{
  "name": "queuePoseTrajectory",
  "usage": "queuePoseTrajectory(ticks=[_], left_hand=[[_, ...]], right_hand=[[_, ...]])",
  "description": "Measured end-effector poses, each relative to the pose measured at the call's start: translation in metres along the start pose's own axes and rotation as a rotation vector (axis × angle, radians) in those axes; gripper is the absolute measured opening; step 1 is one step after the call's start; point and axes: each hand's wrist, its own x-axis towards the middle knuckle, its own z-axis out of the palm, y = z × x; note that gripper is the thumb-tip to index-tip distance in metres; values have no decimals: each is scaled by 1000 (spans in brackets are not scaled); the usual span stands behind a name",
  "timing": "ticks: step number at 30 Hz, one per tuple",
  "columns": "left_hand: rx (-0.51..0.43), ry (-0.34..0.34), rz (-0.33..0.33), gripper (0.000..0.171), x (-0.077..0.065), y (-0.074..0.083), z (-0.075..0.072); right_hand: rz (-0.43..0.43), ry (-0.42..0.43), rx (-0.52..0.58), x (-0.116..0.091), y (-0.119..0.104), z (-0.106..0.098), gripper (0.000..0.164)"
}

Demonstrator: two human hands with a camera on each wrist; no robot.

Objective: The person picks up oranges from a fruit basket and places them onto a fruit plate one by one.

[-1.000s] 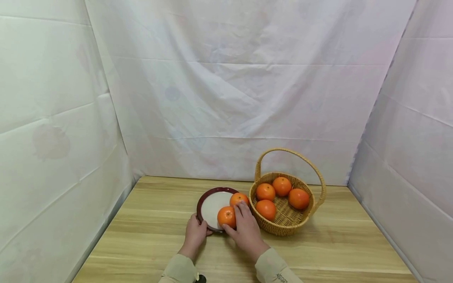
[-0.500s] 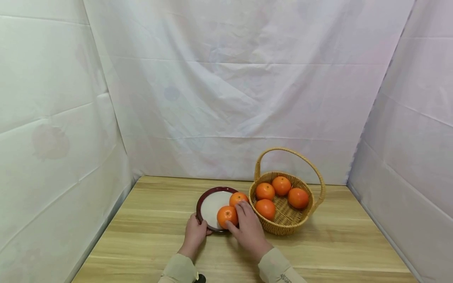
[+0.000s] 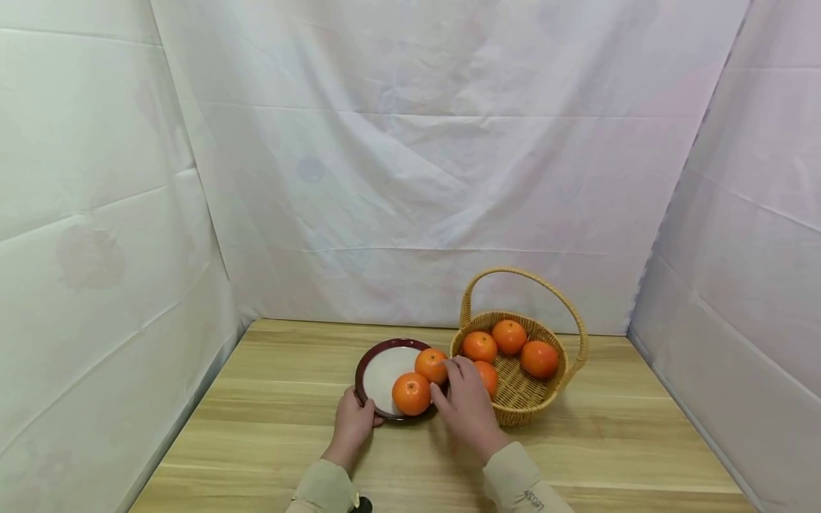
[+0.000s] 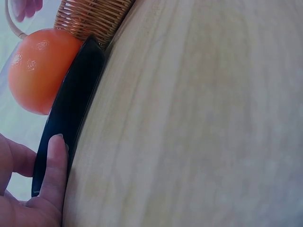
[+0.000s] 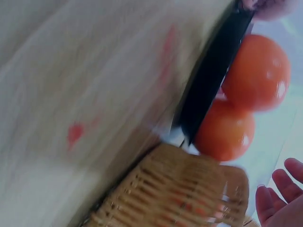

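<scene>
My left hand (image 3: 351, 427) pinches the near left rim of a white plate (image 3: 383, 377) with a dark red border. In the left wrist view, a thumb and finger (image 4: 56, 165) clasp the plate's dark side (image 4: 78, 87). On the plate's right half sit two oranges, a front orange (image 3: 411, 394) and a back orange (image 3: 432, 365). My right hand (image 3: 470, 410) hovers just right of them, over the basket's left edge, with loosely bent fingers. The right wrist view shows that hand (image 5: 284, 201) holding nothing and apart from both oranges.
A wicker basket (image 3: 521, 416) with a tall arched handle (image 3: 545, 283) stands right beside the plate. Several oranges lie in it, including a left one (image 3: 479, 347) and a right one (image 3: 539, 359). White cloth (image 3: 410, 178) encloses the wooden table (image 3: 276, 399) at the back and sides.
My right hand has let go of the front orange and moved right, toward the basket. Both oranges on the plate and my left hand have stayed put.
</scene>
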Motion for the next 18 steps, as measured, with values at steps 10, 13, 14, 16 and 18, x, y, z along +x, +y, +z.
queuePoseTrajectory(ticks=[10,13,14,16,18], left_hand=[[-1,-13,-10,49,0,-1,-2],[4,-13,-19,50,1,-1,-2],[3,-13,-18,50,1,-1,-2],[0,-14,-18,50,1,-1,-1],[-2,-13,-17,50,1,-1,-1]], right_hand=[[13,76,-16,5,30,-5,43],[66,58,-11,5,34,-6,44],[85,50,-6,6,36,-6,45],[118,32,-10,6,38,-7,46],[137,17,-19,6,39,-9,48]])
